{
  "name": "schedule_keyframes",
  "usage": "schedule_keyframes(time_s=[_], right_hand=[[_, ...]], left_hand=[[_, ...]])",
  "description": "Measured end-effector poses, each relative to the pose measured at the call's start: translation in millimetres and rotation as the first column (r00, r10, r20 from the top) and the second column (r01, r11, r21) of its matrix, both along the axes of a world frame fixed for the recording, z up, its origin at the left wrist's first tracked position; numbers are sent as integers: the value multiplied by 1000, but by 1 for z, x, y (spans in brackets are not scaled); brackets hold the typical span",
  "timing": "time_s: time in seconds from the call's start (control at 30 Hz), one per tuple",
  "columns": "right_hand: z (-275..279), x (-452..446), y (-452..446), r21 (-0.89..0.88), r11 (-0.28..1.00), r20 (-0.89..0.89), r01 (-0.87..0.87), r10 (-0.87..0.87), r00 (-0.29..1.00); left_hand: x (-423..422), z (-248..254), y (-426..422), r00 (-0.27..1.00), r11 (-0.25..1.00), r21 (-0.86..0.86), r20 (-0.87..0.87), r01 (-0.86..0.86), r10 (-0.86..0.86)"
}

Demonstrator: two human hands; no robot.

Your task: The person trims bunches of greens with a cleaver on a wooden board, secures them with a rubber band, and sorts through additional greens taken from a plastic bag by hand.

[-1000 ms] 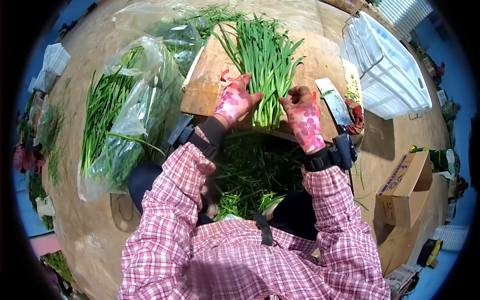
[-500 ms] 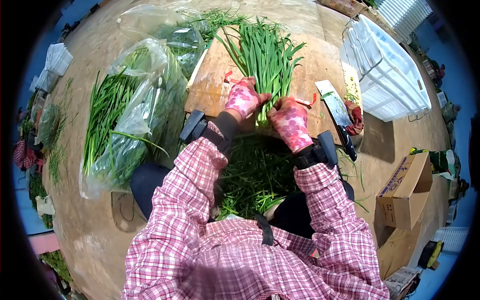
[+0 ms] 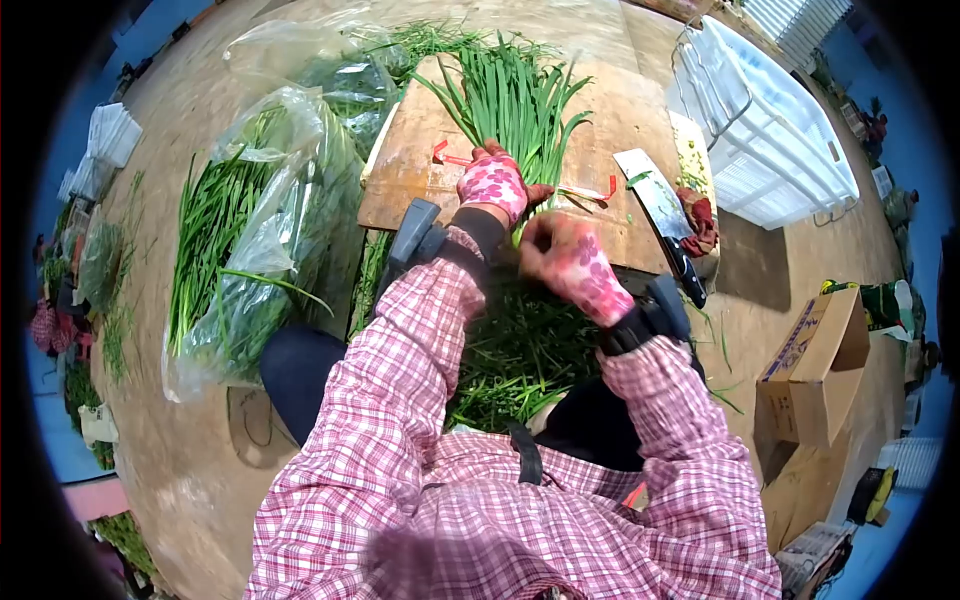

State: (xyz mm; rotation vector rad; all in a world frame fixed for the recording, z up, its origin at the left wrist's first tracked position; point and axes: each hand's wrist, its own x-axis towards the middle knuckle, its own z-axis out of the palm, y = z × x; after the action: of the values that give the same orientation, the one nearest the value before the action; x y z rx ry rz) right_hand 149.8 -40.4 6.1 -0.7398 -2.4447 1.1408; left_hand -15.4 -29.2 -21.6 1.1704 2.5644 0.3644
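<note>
A bunch of long flat green leaves, looking like garlic chives (image 3: 525, 100), lies on a wooden board (image 3: 625, 115), leaf tips pointing away from me. My left hand (image 3: 495, 184), in a pink flowered glove, is closed around its lower stems. Red tape (image 3: 450, 156) shows left of the bunch, and another red-ended strip (image 3: 590, 194) lies to its right. By the stem ends at the board's near edge is my right hand (image 3: 572, 258), gloved alike. Its fingers are curled together and slightly blurred; whatever they hold is hidden.
A cleaver (image 3: 655, 205) and a dark red cloth (image 3: 697, 222) rest at the board's right side. Beyond stands a white plastic crate (image 3: 765, 130). Clear bags of greens (image 3: 270, 230) lie at left. Loose greens (image 3: 525, 340) fill the space below the board; a cardboard box (image 3: 812, 375) sits right.
My right hand has come off the stems, moving down and slightly left toward me. The strip on the right now lies uncovered on the board. My left hand still grips the bunch.
</note>
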Motion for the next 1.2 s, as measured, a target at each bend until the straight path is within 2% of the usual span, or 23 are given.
schedule_keyframes(time_s=[0.03,0.07,0.13,0.17,0.2,0.23,0.27,0.33,0.4,0.47,0.53,0.57,0.67,0.73,0.8,0.87,0.9,0.93,0.97,1.0,1.07,1.13,1.2], right_hand=[[5,11,-7,-119,973,-11,-196,196,980],[11,23,-3,-353,813,23,-463,503,864],[30,37,3,-214,883,151,-419,453,878],[18,41,19,-74,951,-33,-302,300,953],[-1,39,39,-47,998,-72,-32,29,997],[-10,38,61,-221,974,-120,49,-77,990],[-16,34,75,-138,985,-97,109,-123,988],[-34,27,104,241,955,29,171,-184,983],[-34,17,112,238,953,27,186,-198,980],[-32,9,110,-58,939,-35,340,-342,939],[14,-2,66,-449,823,80,346,-349,934],[-14,-9,69,-500,814,35,295,-321,946],[-65,-17,73,-294,907,23,303,-310,950],[-61,-15,53,-299,914,-24,274,-294,956],[-55,-11,49,-237,924,53,299,-295,954],[-62,-3,64,-215,952,28,220,-219,975],[-68,8,69,-287,950,13,121,-123,992],[-43,8,57,-157,960,147,234,-212,966],[-49,8,63,-322,912,129,255,-225,966],[0,-2,32,-262,906,124,334,-312,942],[-7,-16,44,-230,933,-105,275,-305,947],[16,-40,33,-331,934,-149,131,-189,971],[36,-68,6,-312,950,-179,24,-83,980]], left_hand=[[-1,3,-1,1000,1000,-10,14,17,-16],[-1,5,-4,999,999,-21,30,32,-32],[-15,6,-9,992,992,-1,9,123,-123],[-23,10,-15,992,988,91,8,126,-128],[-32,14,-22,991,975,181,4,130,-133],[-41,19,-29,991,944,302,-19,130,-130],[-46,22,-32,997,936,345,-15,74,-74],[-61,13,-37,987,946,291,-114,144,-115],[-62,6,-40,993,925,361,-35,121,-116],[-60,1,-39,991,919,388,84,61,-102],[-46,4,-38,947,919,390,314,-65,-66],[-43,-3,-37,983,897,442,164,4,-86],[-37,-11,-27,979,885,438,-188,158,-81],[-32,-20,-25,946,910,348,-302,225,-118],[-25,-29,-25,958,907,344,-234,242,-167],[-28,-13,-32,903,826,514,203,230,-378],[-26,-7,-35,927,854,452,130,259,-351],[-28,-1,-36,955,890,378,50,253,-293],[-41,-8,-43,953,862,408,-144,301,-265],[-61,-16,-49,920,763,513,-210,393,-332],[-79,27,-97,937,828,449,-244,337,-249],[-106,66,-159,965,838,478,-130,264,-230],[-148,65,-222,961,797,549,-242,251,-135]])
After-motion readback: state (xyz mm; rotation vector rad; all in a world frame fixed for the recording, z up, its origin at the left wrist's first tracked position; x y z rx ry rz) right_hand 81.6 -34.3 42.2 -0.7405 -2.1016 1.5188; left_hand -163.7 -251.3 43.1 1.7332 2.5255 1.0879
